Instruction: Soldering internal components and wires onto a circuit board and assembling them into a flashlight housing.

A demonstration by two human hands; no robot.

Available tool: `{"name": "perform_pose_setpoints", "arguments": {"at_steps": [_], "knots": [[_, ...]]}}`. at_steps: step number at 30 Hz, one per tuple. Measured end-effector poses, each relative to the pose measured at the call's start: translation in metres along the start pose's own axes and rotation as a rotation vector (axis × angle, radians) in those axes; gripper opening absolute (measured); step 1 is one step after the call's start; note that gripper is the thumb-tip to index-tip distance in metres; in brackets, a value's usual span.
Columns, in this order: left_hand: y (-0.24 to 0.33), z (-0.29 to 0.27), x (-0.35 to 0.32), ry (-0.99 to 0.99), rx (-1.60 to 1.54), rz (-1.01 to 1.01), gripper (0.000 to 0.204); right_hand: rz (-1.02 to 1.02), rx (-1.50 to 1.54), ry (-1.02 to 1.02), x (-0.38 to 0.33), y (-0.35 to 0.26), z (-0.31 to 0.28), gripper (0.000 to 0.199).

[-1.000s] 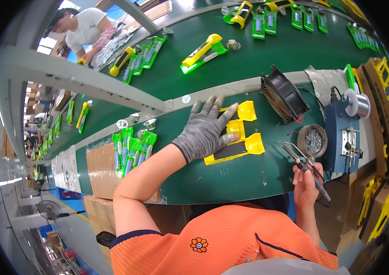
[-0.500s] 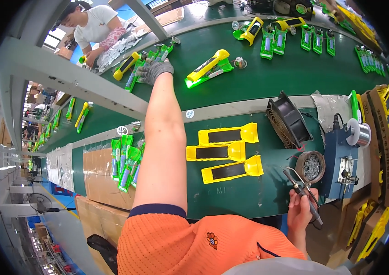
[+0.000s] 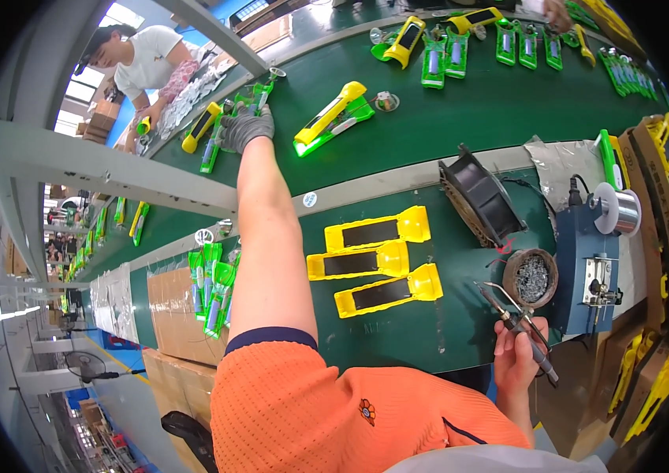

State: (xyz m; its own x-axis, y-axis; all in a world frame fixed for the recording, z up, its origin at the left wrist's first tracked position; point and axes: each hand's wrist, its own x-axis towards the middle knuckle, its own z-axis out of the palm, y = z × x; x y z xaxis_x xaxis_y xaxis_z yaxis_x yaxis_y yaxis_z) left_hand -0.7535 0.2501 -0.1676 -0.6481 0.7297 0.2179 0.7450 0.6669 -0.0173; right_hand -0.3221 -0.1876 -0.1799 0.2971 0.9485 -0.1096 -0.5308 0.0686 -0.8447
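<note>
My left hand (image 3: 246, 130), in a grey glove, stretches across the green belt. Its fingers curl onto a green flashlight housing (image 3: 259, 96) in a small cluster; the fingertips are partly hidden. My right hand (image 3: 514, 353), bare, is closed around a soldering iron (image 3: 538, 356) with a thin curved metal tube beside its tip. That tip points up and left, near a round pot of grey scraps (image 3: 531, 278). Several yellow flashlight covers (image 3: 382, 258) with dark panels lie on the bench between my arms. Beyond them, a yellow-and-green flashlight (image 3: 334, 120) with its light on lies on the belt.
A black fan (image 3: 482, 195) and a blue solder feeder (image 3: 589, 268) with a wire spool (image 3: 616, 209) stand on the right. Green housings (image 3: 212, 288) lie on cardboard left of my arm. A metal post (image 3: 113, 162) crosses the left side. Co-workers' hands show across the belt.
The whole view has shifted slightly, moving belt and bench items left. My left hand remains at the same green cluster. Another person's hand and a yellow cover have appeared at the far right.
</note>
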Motion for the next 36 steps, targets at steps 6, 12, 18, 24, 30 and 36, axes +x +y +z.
{"name": "perform_pose_setpoints", "arguments": {"at_steps": [6, 12, 18, 24, 30, 36], "knots": [[-0.003, -0.012, 0.014, -0.121, 0.012, 0.004, 0.087, -0.037, 0.051, -0.011, -0.002, 0.003, -0.004, 0.028], [0.012, -0.021, -0.008, -0.227, -0.100, -0.057, 0.085, -0.039, 0.050, 0.019, -0.004, 0.000, -0.008, 0.027], [-0.012, -0.012, 0.023, -0.194, -0.250, 0.247, 0.096, -0.007, 0.079, -0.031, 0.001, 0.003, 0.001, 0.017], [-0.029, -0.120, -0.118, -0.107, -0.338, 0.588, 0.086, -0.087, 0.042, -0.148, 0.003, 0.005, -0.011, 0.013], [-0.164, -0.158, -0.260, -0.107, -0.430, 0.669, 0.080, -0.093, 0.065, -0.190, -0.001, 0.008, -0.015, 0.015], [-0.244, -0.108, -0.321, -0.179, -0.140, 0.517, 0.082, -0.091, 0.039, -0.219, -0.002, 0.006, -0.015, 0.013]]}}
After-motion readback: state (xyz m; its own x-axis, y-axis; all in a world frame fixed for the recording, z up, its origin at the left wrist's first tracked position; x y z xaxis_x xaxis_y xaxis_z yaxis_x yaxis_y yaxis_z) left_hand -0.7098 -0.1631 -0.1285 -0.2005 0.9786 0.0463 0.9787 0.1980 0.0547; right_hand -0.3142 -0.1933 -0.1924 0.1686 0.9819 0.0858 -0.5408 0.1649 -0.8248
